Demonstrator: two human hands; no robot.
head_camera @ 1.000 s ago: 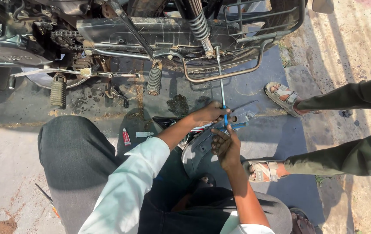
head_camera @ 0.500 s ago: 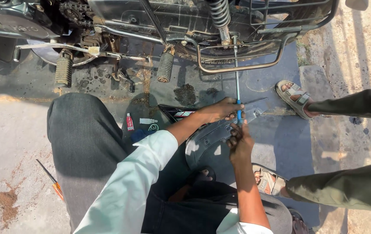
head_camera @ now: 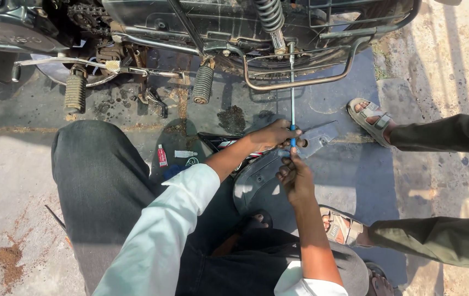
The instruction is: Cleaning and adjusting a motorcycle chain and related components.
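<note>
Screwdriver (head_camera: pixel 292 87) is standing up by the motorcycle (head_camera: pixel 218 33). Your left hand (head_camera: pixel 271 137) and right hand (head_camera: pixel 294 174) are both squeezing its blue handle.

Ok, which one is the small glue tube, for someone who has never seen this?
Find the motorcycle lying along the top, then the ribbed footpeg hanging below its middle. On the dark ground under it, beside the grey-trousered knee, lies the small tube: red with a white cap, unlike the pale scrap beside it.
</note>
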